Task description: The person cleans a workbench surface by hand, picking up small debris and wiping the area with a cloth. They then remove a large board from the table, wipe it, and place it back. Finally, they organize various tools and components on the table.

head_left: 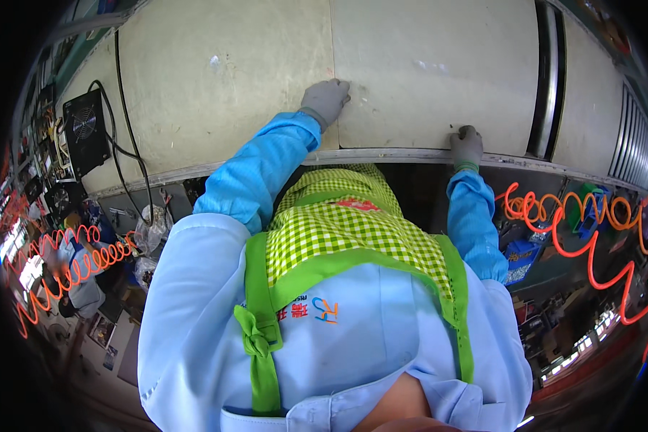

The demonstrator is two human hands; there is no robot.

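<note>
My left hand (326, 101), in a grey glove, rests on the pale worktop (230, 79) close to the seam between two panels. Its fingers are curled in, and whatever they might hold is hidden. At the front edge of the worktop sits my right hand (467, 146), also gloved in grey with darker fingertips. Those fingers are bent into a fist, and their inner side does not show. Bright blue sleeve covers (259, 169) reach down both forearms to the wrists.
A dark metal-lined slot (547, 79) crosses the worktop on the right. At left stands a black box with a fan (86, 133), trailing black cables. Orange coiled hoses (590, 245) hang on both sides. A blue bin (520, 259) sits below the edge at right.
</note>
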